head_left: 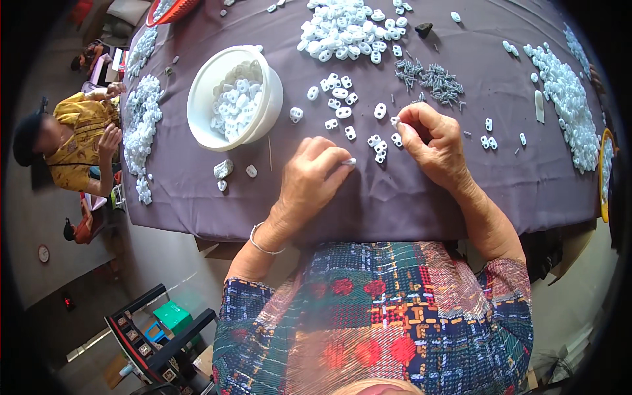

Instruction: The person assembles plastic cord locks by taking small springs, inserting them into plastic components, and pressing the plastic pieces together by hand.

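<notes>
My left hand (pixel 309 172) is closed, pinching a small white plastic piece (pixel 349 162) between thumb and fingertips above the cloth. To its right my right hand (pixel 436 146) pinches another small white oval piece (pixel 395 121), partly hidden by the fingers. Just below that hand lie a few white two-holed pieces (pixel 380 157). Between and beyond both hands more loose two-holed pieces (pixel 343 112) are scattered. A pile of thin grey nails or screws (pixel 441 84) sits past my right hand.
A white bowl (pixel 199 118) part-filled with white pieces stands left of my left hand. Large heaps of white pieces lie at the far middle (pixel 339 29), left (pixel 141 112) and right (pixel 567 99). A red basket (pixel 176 13) is far left. Beyond the table's left edge sits a person in yellow (pixel 79 125).
</notes>
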The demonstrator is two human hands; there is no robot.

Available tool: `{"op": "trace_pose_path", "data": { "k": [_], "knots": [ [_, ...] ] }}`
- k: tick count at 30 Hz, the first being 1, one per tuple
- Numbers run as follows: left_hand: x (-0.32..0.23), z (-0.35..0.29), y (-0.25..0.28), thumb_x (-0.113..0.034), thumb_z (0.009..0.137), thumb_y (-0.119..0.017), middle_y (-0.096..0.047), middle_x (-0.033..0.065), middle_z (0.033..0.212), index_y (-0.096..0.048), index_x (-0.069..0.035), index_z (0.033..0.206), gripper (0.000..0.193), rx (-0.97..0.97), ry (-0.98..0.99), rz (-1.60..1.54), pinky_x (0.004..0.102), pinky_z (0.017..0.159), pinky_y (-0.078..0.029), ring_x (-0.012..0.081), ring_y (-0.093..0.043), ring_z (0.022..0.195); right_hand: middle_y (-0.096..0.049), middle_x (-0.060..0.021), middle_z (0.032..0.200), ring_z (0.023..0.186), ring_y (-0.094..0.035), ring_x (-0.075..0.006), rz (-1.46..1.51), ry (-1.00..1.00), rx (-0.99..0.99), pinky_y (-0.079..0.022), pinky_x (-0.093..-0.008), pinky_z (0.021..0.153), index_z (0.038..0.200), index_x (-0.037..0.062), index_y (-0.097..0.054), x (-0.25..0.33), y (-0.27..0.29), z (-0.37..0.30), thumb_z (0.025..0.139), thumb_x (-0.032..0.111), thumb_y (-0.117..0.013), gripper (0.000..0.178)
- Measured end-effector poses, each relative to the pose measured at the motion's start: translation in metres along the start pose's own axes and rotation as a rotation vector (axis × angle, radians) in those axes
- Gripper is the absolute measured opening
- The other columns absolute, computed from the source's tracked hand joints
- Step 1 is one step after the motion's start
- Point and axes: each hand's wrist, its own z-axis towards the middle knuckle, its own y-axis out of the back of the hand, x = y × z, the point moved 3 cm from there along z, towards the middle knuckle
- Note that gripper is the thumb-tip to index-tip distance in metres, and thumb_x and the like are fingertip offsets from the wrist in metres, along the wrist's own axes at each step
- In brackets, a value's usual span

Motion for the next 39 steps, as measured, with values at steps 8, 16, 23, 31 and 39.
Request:
{"op": "trace_pose_path", "data": {
  "k": [8,16,23,31,39],
  "knots": [
    [0.003,0.012,0.007,-0.005,0.065,-0.068,-0.055,0.0039,0.079,-0.060,-0.009,0.082,0.019,-0.129,-0.231,0.241,0.0321,0.060,-0.044,0.0210,-0.054,0.071,-0.055,-0.0009,0.066,0.047,-0.043,-0.0032,0.427,-0.410,-0.087,-0.035,-0.0180,0.042,0.087,0.0013,-0.057,-0.004,0.016,0.009,0.087,0.009,-0.055,0.008],
    [-0.006,0.020,0.010,-0.011,0.062,-0.073,-0.055,0.0048,0.079,-0.060,-0.009,0.078,0.021,-0.088,-0.250,0.209,0.0343,0.063,-0.043,0.0234,-0.054,0.073,-0.054,-0.0009,0.064,0.047,-0.043,-0.0032,0.439,-0.378,-0.107,-0.034,-0.0179,0.041,0.084,0.0011,-0.057,-0.006,0.015,0.011,0.086,0.010,-0.057,0.009],
    [-0.009,0.092,-0.019,-0.020,0.068,-0.071,-0.058,0.0053,0.080,-0.062,-0.010,0.075,0.016,-0.083,-0.021,0.187,0.0368,0.068,-0.043,0.0249,-0.053,0.078,-0.055,-0.0013,0.065,0.047,-0.044,-0.0035,0.473,-0.416,-0.128,-0.037,-0.0183,0.041,0.086,0.0013,-0.057,-0.006,0.020,0.012,0.086,0.011,-0.058,0.009],
    [-0.007,0.101,-0.038,-0.017,0.074,-0.065,-0.058,0.0082,0.082,-0.061,-0.006,0.079,0.013,0.025,-0.015,0.181,0.0396,0.073,-0.043,0.0287,-0.053,0.083,-0.056,-0.0016,0.066,0.048,-0.046,-0.0036,0.527,-0.434,-0.105,-0.038,-0.0184,0.042,0.087,0.0015,-0.058,-0.009,0.019,0.013,0.086,0.010,-0.058,0.008],
    [-0.006,0.077,-0.015,-0.001,0.079,-0.066,-0.063,0.0015,0.075,-0.058,-0.001,0.086,0.010,-0.094,0.166,-0.366,0.0196,0.056,-0.045,0.0078,-0.059,0.066,-0.056,-0.0008,0.066,0.049,-0.047,-0.0034,0.456,-0.492,-0.042,-0.039,-0.0178,0.044,0.087,0.0016,-0.058,-0.003,0.018,0.012,0.087,0.011,-0.057,0.010]
  ]
}}
